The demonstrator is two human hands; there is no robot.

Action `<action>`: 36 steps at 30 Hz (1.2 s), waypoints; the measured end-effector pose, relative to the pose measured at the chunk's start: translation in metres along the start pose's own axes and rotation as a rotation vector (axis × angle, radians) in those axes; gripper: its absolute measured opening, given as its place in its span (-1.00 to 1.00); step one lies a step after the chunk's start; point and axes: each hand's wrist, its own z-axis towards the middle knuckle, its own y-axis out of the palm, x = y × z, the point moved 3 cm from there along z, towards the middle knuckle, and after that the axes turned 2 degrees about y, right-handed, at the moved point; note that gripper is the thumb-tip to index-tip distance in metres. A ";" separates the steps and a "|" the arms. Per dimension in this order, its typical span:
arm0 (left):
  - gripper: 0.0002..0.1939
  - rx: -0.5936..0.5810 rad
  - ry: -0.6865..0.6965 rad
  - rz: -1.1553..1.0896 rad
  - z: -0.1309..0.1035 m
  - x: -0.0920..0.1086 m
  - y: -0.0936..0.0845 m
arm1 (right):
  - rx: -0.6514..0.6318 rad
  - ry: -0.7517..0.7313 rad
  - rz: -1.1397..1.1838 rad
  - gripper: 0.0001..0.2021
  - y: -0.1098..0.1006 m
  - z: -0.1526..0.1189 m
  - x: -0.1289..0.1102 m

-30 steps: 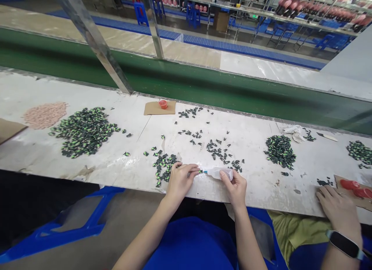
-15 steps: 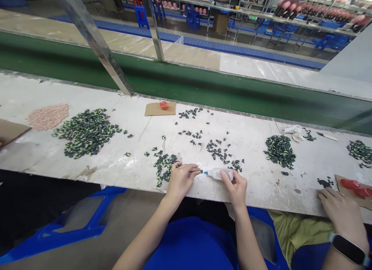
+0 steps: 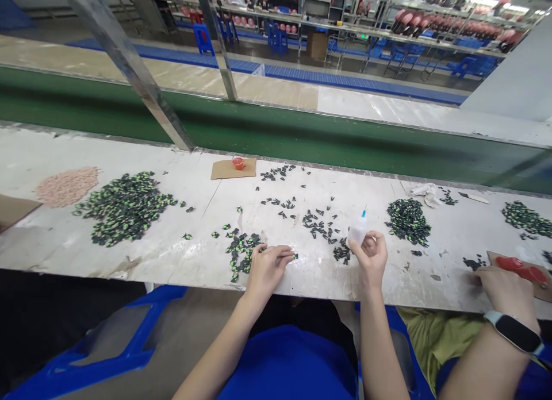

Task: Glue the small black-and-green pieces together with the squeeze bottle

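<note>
Between thumb and fingers my left hand [image 3: 268, 266] pinches a small black-and-green piece [image 3: 295, 256], just above the table's front part. Close by on its left lies a loose cluster of black-and-green pieces [image 3: 241, 252]. My right hand [image 3: 371, 253] is closed round a translucent squeeze bottle [image 3: 357, 230], held upright with its blue needle tip pointing up, away from the piece. Beside the bottle are small black parts [image 3: 342, 252], and more black parts [image 3: 317, 223] are scattered further back.
A big heap of black-and-green pieces [image 3: 125, 207] and a pink pile [image 3: 66, 186] lie left. Cardboard with a red cup [image 3: 238, 163] sits at the back. Right stands another heap [image 3: 408, 222]; a co-worker's hand [image 3: 504, 285] is near red cups [image 3: 511, 264].
The bottle has moved right, away from the piece in my left hand, and turned from lying sideways to tip-up. My left hand keeps its pinch. The camera view has shifted slightly.
</note>
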 end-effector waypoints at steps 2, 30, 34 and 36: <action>-0.94 0.011 0.019 0.006 -0.001 0.000 0.000 | -0.073 -0.020 -0.068 -0.55 0.012 0.006 -0.006; -0.82 0.255 -0.213 -0.617 -0.021 0.009 -0.035 | -0.084 -0.007 -0.877 -0.97 0.024 0.031 0.009; -0.88 0.250 -0.164 -0.624 -0.018 0.015 -0.031 | -0.087 -0.009 -0.801 -0.94 0.025 0.023 0.000; -0.89 0.252 -0.155 -0.632 -0.017 0.019 -0.029 | -0.103 -0.006 -0.654 -0.91 0.024 0.008 -0.010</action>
